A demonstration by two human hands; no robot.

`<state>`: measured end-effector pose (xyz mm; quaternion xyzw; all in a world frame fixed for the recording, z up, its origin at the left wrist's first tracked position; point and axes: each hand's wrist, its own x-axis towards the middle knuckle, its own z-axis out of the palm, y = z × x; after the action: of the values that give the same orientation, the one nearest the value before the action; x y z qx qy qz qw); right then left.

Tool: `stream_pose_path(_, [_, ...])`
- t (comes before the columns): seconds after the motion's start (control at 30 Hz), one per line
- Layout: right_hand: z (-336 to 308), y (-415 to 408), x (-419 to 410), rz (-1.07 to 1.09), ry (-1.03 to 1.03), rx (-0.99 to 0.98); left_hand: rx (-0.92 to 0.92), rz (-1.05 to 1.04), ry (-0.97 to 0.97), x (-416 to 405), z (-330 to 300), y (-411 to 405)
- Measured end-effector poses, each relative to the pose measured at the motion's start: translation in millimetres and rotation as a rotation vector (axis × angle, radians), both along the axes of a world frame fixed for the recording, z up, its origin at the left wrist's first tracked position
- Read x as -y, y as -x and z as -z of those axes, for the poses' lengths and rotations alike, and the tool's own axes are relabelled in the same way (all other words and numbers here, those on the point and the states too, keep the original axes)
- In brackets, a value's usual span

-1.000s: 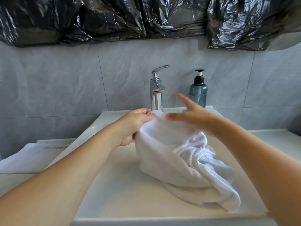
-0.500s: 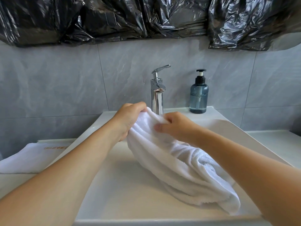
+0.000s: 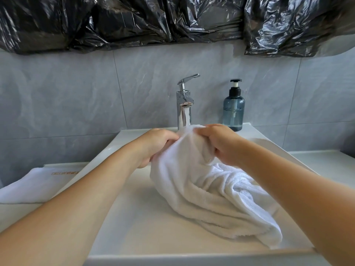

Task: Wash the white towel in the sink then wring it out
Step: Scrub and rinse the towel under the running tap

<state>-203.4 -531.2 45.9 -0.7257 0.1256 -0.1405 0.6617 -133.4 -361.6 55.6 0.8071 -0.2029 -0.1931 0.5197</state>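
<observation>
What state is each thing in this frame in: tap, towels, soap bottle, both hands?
Tap: running, lever raised.
White towel: bunched, top held under the stream, rest lying in the sink.
Left hand: grips the towel's top.
Right hand: fingers curled round the towel's top.
Soap bottle: upright behind the sink, partly full.
Second towel: lying flat left of the sink.

Towel (image 3: 209,191) lies in the sink (image 3: 123,217), trailing from centre toward 4 o'clock. Faucet (image 3: 184,104) stands behind it at 12 o'clock; soap bottle (image 3: 233,110) at 1 o'clock, right of faucet. Folded cloth (image 3: 36,185) on the counter at 9 o'clock.
</observation>
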Motion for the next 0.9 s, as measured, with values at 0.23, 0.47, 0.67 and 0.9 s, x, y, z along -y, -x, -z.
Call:
stream_pose_path(0.23, [-17.6, 4.0, 22.4, 0.329, -0.328, 0.069, -0.119, 0.233, -0.135, -6.3, 5.6, 0.9])
stream_pose_path(0.47, [-11.7, 15.5, 9.1, 0.044, 0.356, -0.145, -0.017, 0.072, 0.319, 1.4, 1.7, 1.9])
stream_pose_path(0.67, [-4.5, 9.5, -5.6, -0.162, 0.403, -0.205, 0.076, 0.066, 0.358, 5.9, -1.2, 5.0])
stream_pose_path(0.9, [-7.2, 11.3, 5.8, -0.080, 0.272, -0.141, -0.008, 0.047, 0.296, 3.1, 0.3, 2.4])
